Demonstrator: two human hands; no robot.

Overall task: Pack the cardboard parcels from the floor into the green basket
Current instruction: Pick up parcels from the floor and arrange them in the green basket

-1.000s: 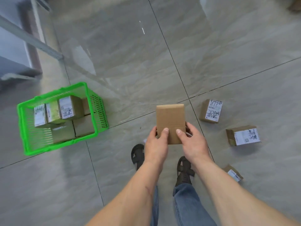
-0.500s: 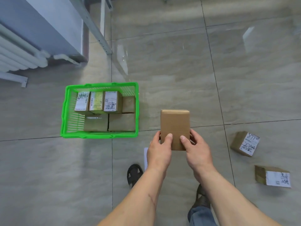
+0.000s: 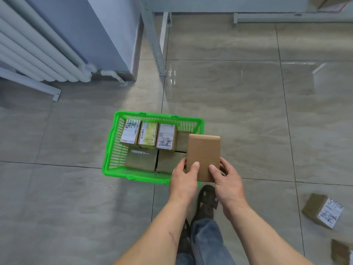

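Observation:
I hold a plain brown cardboard parcel (image 3: 203, 153) in both hands, my left hand (image 3: 184, 177) on its near left corner and my right hand (image 3: 227, 178) on its near right corner. It hangs over the right end of the green basket (image 3: 111, 148), which stands on the tiled floor just ahead of my feet. Several parcels lie packed inside the basket, three of them with white labels (image 3: 148, 136) facing up. Two more parcels lie on the floor at the right: a labelled one (image 3: 322, 212) and one cut off at the corner (image 3: 341, 253).
A white radiator (image 3: 34, 48) and a grey-blue wall panel (image 3: 103, 35) stand at the back left. Metal frame legs (image 3: 155, 41) come down behind the basket. My sandalled foot (image 3: 207, 201) is right under my hands.
I have stepped toward the basket and carried the parcel left and forward; it was clear of the basket's right side and now overlaps its right end.

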